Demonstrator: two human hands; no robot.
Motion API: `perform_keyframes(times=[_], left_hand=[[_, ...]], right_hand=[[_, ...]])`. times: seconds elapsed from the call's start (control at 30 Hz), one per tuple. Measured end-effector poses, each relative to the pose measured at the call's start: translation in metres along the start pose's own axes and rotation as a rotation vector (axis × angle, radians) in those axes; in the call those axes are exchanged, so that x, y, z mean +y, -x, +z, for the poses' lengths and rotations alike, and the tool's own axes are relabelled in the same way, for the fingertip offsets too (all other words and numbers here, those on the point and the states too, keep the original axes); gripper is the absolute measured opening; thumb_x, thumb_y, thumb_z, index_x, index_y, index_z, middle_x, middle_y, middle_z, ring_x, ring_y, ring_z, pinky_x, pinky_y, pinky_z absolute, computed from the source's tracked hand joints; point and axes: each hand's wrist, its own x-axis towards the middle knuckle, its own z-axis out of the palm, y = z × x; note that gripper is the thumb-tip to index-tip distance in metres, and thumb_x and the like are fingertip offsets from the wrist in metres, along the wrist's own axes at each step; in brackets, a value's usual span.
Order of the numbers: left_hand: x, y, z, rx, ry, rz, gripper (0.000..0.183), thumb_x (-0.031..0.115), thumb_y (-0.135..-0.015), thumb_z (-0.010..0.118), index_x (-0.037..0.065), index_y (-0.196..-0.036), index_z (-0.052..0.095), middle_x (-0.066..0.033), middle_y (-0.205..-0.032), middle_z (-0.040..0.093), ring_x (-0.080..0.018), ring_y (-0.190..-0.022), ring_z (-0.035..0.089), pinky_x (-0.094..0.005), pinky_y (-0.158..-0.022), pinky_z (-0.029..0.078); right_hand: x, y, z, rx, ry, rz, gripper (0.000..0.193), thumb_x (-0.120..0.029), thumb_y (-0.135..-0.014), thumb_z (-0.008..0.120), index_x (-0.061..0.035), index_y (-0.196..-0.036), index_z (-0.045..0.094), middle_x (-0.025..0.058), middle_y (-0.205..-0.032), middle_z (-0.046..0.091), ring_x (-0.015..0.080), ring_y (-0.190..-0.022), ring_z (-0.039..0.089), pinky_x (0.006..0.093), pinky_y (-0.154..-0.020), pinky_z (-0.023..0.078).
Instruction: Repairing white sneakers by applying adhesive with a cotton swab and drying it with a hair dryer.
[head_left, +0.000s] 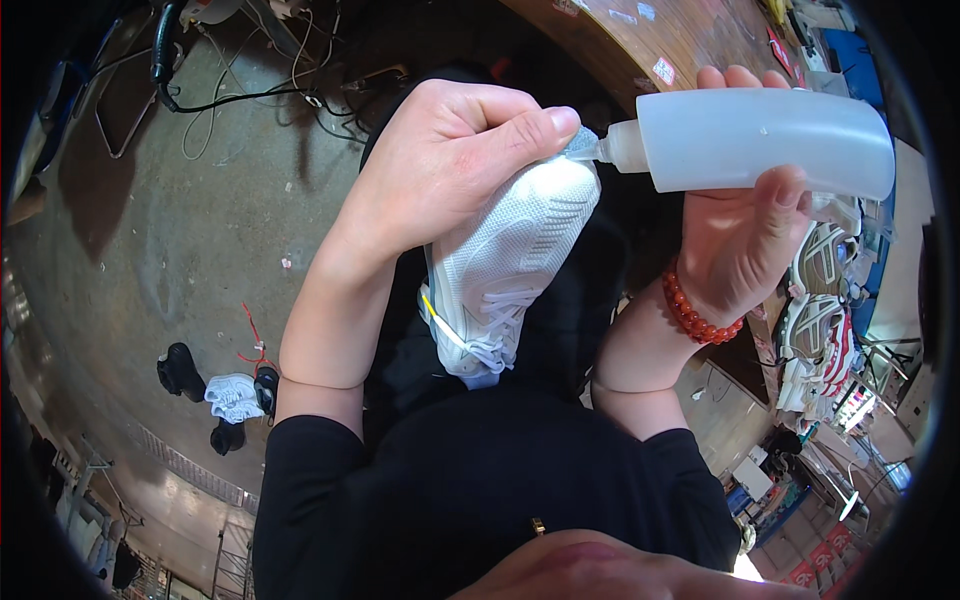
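My left hand [440, 160] grips a white mesh sneaker [505, 265] by its toe end, thumb pressed along the top near the tip. The shoe points up and away, its laces and heel toward my lap. My right hand [745, 235] holds a translucent white squeeze bottle [770, 140] lying sideways, with its nozzle touching the shoe's toe right by my left thumb. A red bead bracelet [693, 312] circles my right wrist. Both sleeves are black.
A wooden table edge [640, 45] curves across the upper right. Several sneakers [820, 320] lie at the right. On the concrete floor to the left sit dark shoes and a white one [232, 397], with cables [250, 95] at the top.
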Motion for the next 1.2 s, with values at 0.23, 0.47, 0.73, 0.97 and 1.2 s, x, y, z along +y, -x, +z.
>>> perform_keyframes(times=[0.23, 0.47, 0.73, 0.97, 1.2], left_hand=[[-0.002, -0.001, 0.0, 0.015, 0.033, 0.003, 0.032, 0.027, -0.095, 0.067, 0.0, -0.078, 0.072, 0.0062, -0.06, 0.058, -0.0003, -0.058, 0.048, -0.02, -0.053, 0.039], [-0.003, -0.001, 0.0, 0.028, 0.007, -0.012, 0.032, 0.027, -0.094, 0.067, 0.0, -0.079, 0.073, 0.005, -0.061, 0.06, -0.0013, -0.059, 0.05, -0.0208, -0.054, 0.04], [-0.002, -0.004, 0.002, 0.028, -0.008, -0.002, 0.032, 0.028, -0.094, 0.067, 0.0, -0.08, 0.073, 0.004, -0.061, 0.06, -0.0014, -0.059, 0.05, -0.0209, -0.054, 0.04], [-0.001, -0.003, -0.001, 0.022, -0.019, -0.016, 0.032, 0.028, -0.094, 0.067, 0.0, -0.079, 0.073, 0.0043, -0.061, 0.06, -0.0013, -0.059, 0.05, -0.0205, -0.054, 0.04], [0.0, 0.0, 0.002, 0.029, 0.01, -0.017, 0.032, 0.028, -0.094, 0.067, 0.0, -0.079, 0.072, 0.0049, -0.063, 0.06, -0.0012, -0.06, 0.05, -0.0206, -0.054, 0.04]], right_hand=[[-0.009, -0.013, -0.002, -0.043, -0.011, 0.053, 0.059, -0.018, -0.091, 0.071, 0.0094, -0.136, 0.044, 0.0283, -0.125, 0.059, 0.0407, -0.115, 0.061, 0.0525, -0.102, 0.049], [-0.017, -0.01, 0.013, -0.096, 0.332, 0.181, 0.08, -0.033, -0.091, 0.07, 0.0052, -0.148, 0.029, 0.0267, -0.141, 0.048, 0.0416, -0.133, 0.048, 0.0577, -0.111, 0.038], [-0.009, -0.014, 0.011, -0.03, 0.316, 0.161, 0.08, -0.035, -0.089, 0.074, 0.0051, -0.145, 0.034, 0.026, -0.138, 0.051, 0.0418, -0.129, 0.051, 0.0576, -0.109, 0.04], [0.0, -0.015, 0.007, 0.042, 0.085, 0.098, 0.058, -0.016, -0.088, 0.076, 0.0082, -0.131, 0.047, 0.0206, -0.123, 0.06, 0.0341, -0.112, 0.063, 0.0527, -0.099, 0.053], [0.002, -0.011, 0.005, 0.098, 0.05, 0.106, 0.056, -0.017, -0.088, 0.076, 0.0081, -0.13, 0.048, 0.0202, -0.121, 0.06, 0.0354, -0.112, 0.063, 0.054, -0.099, 0.053]])
